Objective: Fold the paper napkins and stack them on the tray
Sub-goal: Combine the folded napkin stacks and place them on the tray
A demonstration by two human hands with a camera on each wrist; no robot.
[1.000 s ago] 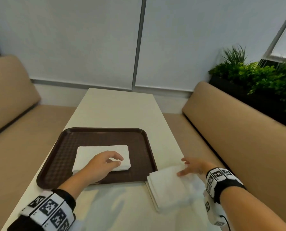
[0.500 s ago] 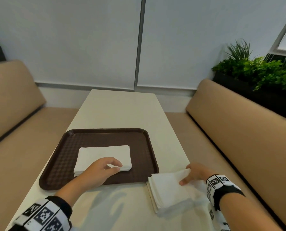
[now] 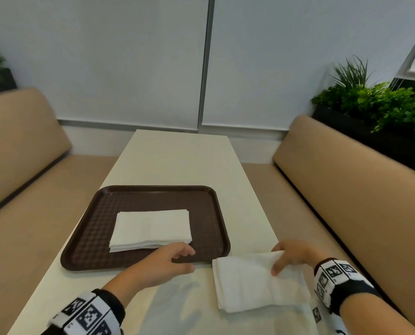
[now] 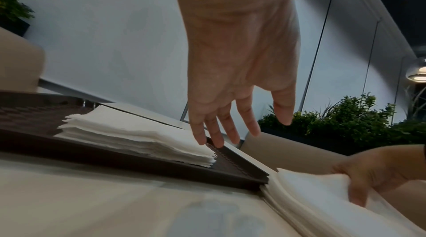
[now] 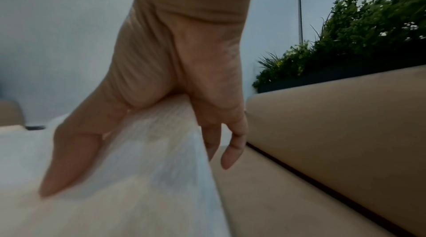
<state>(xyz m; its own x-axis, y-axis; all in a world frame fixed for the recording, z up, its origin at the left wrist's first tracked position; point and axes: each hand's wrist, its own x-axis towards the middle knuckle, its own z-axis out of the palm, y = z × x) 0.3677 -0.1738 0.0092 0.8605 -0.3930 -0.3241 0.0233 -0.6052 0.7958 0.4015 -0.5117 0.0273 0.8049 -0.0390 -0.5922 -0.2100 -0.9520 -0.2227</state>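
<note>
A stack of folded white napkins [image 3: 151, 230] [image 4: 138, 137] lies on the brown tray [image 3: 201, 204] [image 4: 232, 171]. My left hand [image 3: 177, 258] [image 4: 239, 128] hovers over the tray's near right corner, fingers relaxed and holding nothing. To the right of the tray a pile of unfolded napkins [image 3: 254, 284] [image 4: 322, 202] lies on the table. My right hand [image 3: 286, 258] [image 5: 147, 151] pinches the top napkin [image 5: 161, 149] at its far right edge, thumb on top and fingers beneath, lifting it off the pile.
The long cream table [image 3: 182, 160] stretches away beyond the tray. Tan bench seats [image 3: 346, 189] run along both sides. Green plants [image 3: 375, 100] stand behind the right bench. The pile sits close to the table's right edge.
My left hand has slid off the folded stack toward me and to the right. My right hand has taken hold of the top napkin's edge and raised it.
</note>
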